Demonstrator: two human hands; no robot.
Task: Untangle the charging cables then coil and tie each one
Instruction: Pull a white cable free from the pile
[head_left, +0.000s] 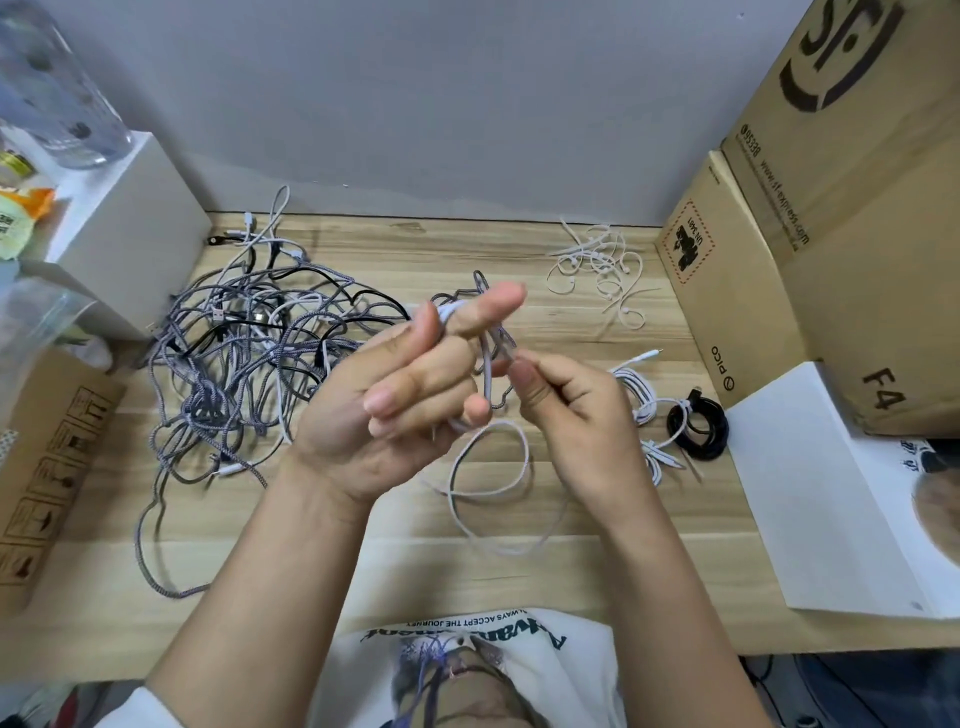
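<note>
Smooth white cable (488, 467), looped between hands

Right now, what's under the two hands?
A loose white charging cable loops on the light wooden table below the left hand and right hand. The hands hide its upper part.

You are sitting at a small wooden desk (597, 561) against a plain grey wall (441, 104), like a packing corner in an office or storeroom. Big brown shipping boxes (852, 218) stand at the right of the frame. A messy heap of cables (244, 353) and a pile of white zip ties (597, 265) lie on the desk.
</note>
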